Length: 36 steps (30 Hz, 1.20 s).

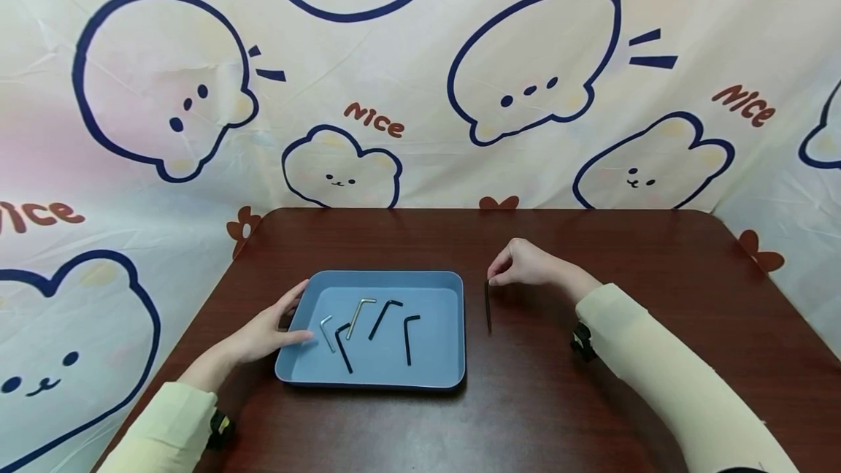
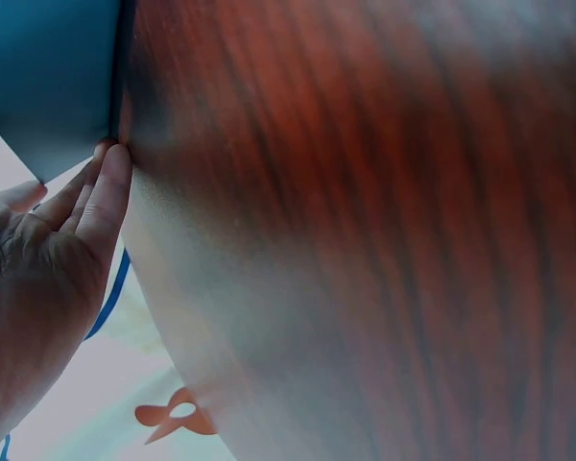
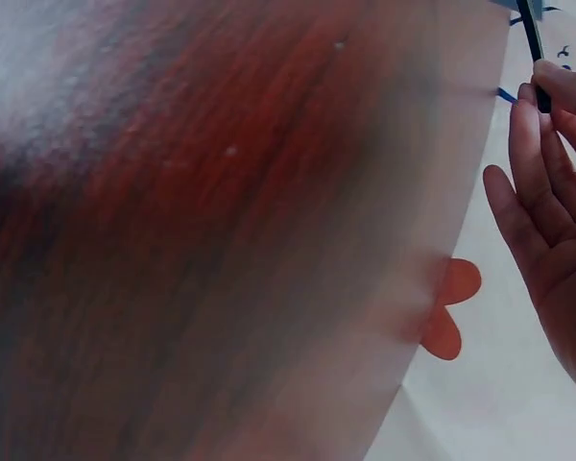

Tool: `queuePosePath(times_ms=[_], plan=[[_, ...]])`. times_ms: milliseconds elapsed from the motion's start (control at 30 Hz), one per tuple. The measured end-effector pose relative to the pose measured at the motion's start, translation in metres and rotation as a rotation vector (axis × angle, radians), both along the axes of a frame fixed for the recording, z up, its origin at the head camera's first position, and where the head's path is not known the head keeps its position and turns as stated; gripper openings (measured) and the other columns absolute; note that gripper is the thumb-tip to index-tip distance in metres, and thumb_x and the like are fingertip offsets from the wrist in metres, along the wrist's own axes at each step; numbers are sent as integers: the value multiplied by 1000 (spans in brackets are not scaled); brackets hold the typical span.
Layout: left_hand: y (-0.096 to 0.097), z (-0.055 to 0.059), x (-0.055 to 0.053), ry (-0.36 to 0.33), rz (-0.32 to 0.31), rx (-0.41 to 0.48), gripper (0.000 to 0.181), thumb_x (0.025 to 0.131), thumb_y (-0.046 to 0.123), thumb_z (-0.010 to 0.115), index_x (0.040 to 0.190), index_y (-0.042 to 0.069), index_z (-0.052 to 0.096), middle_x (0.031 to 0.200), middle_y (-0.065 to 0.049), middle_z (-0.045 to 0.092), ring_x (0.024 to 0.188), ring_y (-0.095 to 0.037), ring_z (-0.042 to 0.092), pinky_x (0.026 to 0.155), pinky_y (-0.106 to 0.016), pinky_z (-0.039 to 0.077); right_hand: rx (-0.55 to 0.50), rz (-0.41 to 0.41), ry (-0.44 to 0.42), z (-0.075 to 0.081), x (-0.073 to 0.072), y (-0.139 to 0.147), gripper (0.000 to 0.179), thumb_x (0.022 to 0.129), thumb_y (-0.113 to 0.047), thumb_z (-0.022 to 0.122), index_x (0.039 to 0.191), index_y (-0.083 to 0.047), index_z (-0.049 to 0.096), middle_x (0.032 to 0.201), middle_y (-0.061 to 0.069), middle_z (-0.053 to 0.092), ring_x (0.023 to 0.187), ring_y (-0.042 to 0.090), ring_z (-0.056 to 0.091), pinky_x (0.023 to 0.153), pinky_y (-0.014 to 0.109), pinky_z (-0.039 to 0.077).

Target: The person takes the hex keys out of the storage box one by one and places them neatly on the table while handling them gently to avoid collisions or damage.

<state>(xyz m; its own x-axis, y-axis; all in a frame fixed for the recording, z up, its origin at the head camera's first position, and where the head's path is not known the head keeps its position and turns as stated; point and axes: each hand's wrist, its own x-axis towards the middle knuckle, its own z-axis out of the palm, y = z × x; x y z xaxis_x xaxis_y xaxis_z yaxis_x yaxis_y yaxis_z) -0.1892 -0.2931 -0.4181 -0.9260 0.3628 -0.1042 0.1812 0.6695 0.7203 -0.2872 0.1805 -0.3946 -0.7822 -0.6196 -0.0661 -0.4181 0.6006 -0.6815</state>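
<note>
My left hand (image 1: 264, 332) grips the left side of a blue tray (image 1: 436, 298), thumb over the rim and fingers along the outer wall. Inside the tray lie several L-shaped hex keys: a small silver hex key (image 1: 326, 333), a brass-toned one and some black ones, among them a black hex key (image 1: 407, 345) toward the right. Off the tray's right side, my right hand (image 1: 531, 263) pinches another black hex key (image 1: 488, 311) near its top between thumb and fingers. It hangs almost upright; the right wrist view shows only part of this hex key (image 3: 531, 34).
The dark brown wooden table (image 1: 539, 407) carries the tray left of its middle. Behind it hangs a pale cloth (image 1: 427, 79) printed with cartoon animals. A black band (image 1: 582, 341) sits on the right wrist, another on the left.
</note>
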Motion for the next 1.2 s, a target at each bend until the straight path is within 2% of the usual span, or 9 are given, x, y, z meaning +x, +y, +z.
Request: queuePosePath(times_ms=[533, 867, 1200], plan=[[1, -2, 0, -8, 8, 6, 95, 87, 23, 74, 155, 6, 11, 146, -32, 31, 130, -50, 35, 98, -61, 38, 25, -23, -56, -19, -5, 4, 4, 85, -9, 75, 85, -7, 78, 77, -2, 69, 69, 15, 55, 64, 29, 47], [0, -1, 0, -7, 0, 15, 95, 87, 23, 74, 155, 7, 10, 147, -32, 30, 130, -49, 35, 98, -60, 39, 25, -50, -39, -32, -8, 5, 4, 85, -9, 75, 86, -10, 79, 82, -2, 70, 76, 17, 57, 69, 32, 48], [0, -1, 0, -5, 6, -1, 95, 88, 24, 74, 155, 8, 10, 146, -31, 32, 129, -48, 37, 98, -59, 40, 22, -34, -15, -32, -7, 4, 3, 83, -9, 77, 86, -9, 79, 82, -3, 70, 77, 16, 57, 70, 31, 48]])
